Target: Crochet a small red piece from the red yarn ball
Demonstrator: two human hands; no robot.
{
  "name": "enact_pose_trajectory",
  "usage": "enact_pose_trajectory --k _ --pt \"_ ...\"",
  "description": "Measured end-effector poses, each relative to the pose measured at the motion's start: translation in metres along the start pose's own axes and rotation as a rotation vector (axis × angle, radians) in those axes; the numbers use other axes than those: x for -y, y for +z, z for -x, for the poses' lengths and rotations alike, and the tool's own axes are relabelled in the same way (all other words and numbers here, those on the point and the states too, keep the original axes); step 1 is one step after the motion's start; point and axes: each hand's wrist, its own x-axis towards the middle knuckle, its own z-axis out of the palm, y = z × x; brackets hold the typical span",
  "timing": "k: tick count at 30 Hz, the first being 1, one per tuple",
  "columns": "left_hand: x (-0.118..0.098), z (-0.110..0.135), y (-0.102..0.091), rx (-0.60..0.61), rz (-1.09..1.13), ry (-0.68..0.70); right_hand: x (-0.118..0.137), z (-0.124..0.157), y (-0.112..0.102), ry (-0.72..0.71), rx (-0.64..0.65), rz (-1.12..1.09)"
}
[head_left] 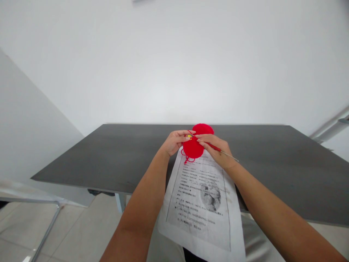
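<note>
Now | left hand pinches crochet | right hand grips hook | paper overhangs table edge

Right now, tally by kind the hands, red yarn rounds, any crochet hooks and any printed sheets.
Left hand and right hand: 2
Red yarn rounds: 2 (any join hidden)
Crochet hook: 1
Printed sheet: 1
Total: 6

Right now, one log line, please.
left hand: holding round red yarn piece | right hand: holding red-handled metal hook | printed white paper: nearer body
</note>
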Motion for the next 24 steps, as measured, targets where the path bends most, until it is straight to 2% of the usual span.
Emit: enact_pose_trajectory --k 9,18,24 --pt "-0.0007 0.001 0.0002 0.006 0.032 -0.008 -0.0012 -0.0005 0.0002 -0.107 -0.009 0.049" --pt "-0.0019 0.0016 -0.0008 0.05 0.027 -0.003 -0.0008 -0.0002 0.0001 -0.152 -0.026 0.077" --pt "0.0 -0.0004 0.001 0.029 0.013 0.018 -0.0002 0.0001 0.0 -0.167 -0.014 0.09"
